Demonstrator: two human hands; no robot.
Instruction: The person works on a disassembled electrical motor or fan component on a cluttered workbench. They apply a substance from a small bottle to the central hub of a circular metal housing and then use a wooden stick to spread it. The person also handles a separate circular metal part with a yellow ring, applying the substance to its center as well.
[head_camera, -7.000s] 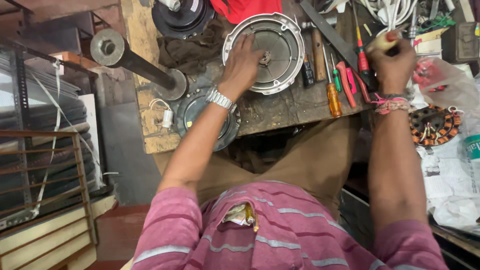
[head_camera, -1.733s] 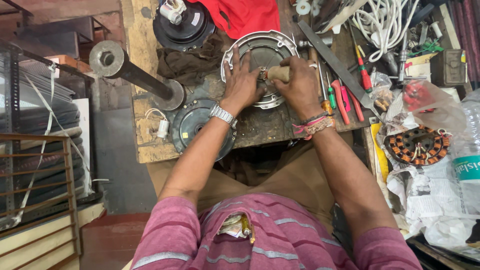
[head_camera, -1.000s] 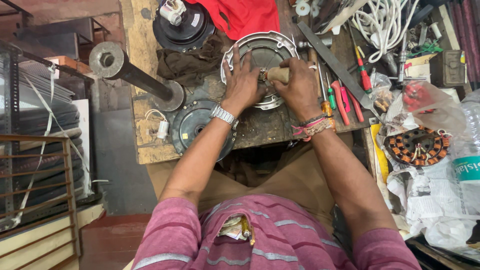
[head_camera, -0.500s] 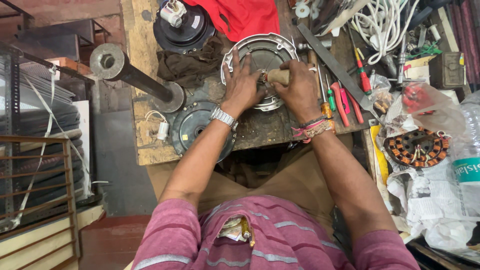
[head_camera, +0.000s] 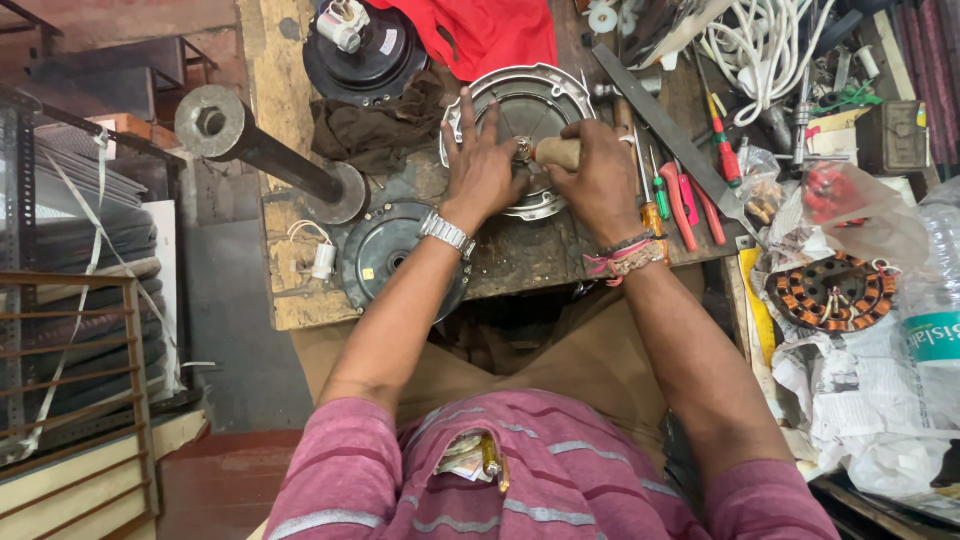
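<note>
right grip (head_camera: 600, 180) clasps a wooden handle (head_camera: 556, 152), left (head_camera: 482, 165) flat on silver cover (head_camera: 520, 135), scarred wooden bench (head_camera: 510, 255).

Screwdrivers (head_camera: 668, 195) crowd right; brown rag (head_camera: 378, 125) crowds left.

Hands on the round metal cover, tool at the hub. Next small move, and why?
Probably a short turn of the wooden-handled tool with the right hand, while the left hand presses down. The tool's tip sits at the centre of the round metal cover, the left fingers are spread flat on its face, and nothing else braces the cover on the workbench.
</note>
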